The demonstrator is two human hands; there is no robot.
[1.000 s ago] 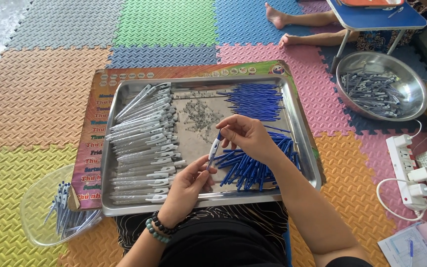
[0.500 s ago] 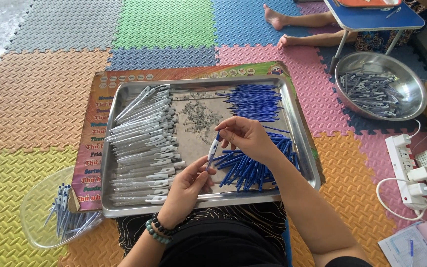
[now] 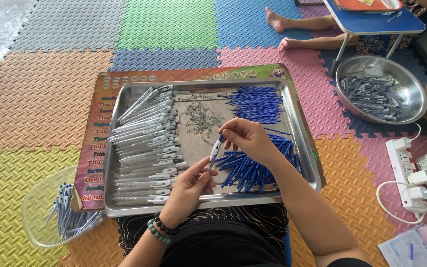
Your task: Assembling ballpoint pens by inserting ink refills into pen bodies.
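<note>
A white pen barrel (image 3: 215, 152) with a blue tip is held over the middle of a steel tray (image 3: 300, 129), tilted slightly from upright. Its lower end is pinched between thumb and fingers of the left hand (image 3: 190, 187), which is curled closed around it; a dark bead bracelet (image 3: 162, 229) is worn on that wrist. The upper blue end is gripped by the fingertips of the right hand (image 3: 247, 140), closed on it from above.

In the tray, rows of white pen barrels (image 3: 144, 143) with clips are laid along the left side, a small scatter of metal springs (image 3: 201, 117) is seen in the middle, and blue refills (image 3: 255, 103) are stacked at the far right, with a looser heap of blue refills (image 3: 253, 168) just under the right hand. The tray is set on a printed board (image 3: 95, 133) over coloured foam floor mats (image 3: 35, 99). A clear plastic bowl (image 3: 38, 212) with a few finished pens is placed left of the tray, and a round metal bowl (image 3: 413, 91) of grey parts lies well apart at the right, near a white power strip (image 3: 406, 173). Another person's bare feet (image 3: 282, 29) are seen at the far edge.
</note>
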